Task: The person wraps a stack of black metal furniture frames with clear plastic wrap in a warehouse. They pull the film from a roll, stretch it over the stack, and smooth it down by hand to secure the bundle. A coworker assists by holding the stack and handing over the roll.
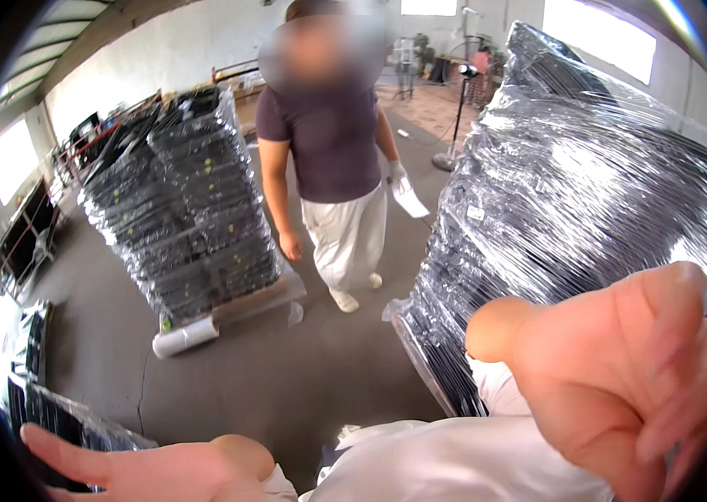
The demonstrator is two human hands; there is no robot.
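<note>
My left hand (153, 473) is at the lower left with its fingers spread and nothing in them. It is nearest to a low plastic-wrapped dark stack (44, 410) at the left rim. On the right, my right hand (621, 360) is raised close to the camera, its fingers loosely bent and somewhat blurred, with no thing visible in them. Behind it stands a tall load of black pieces (537, 201) wrapped in shiny clear film. The right hand hides part of this load; I cannot tell whether they touch.
A co-worker (324, 142) stands ahead, holding a white sheet (410, 202) in a gloved hand. Another wrapped black stack (186, 201) is at the left. A film roll (186, 337) lies on the floor before it. A standing fan (460, 117) is farther back.
</note>
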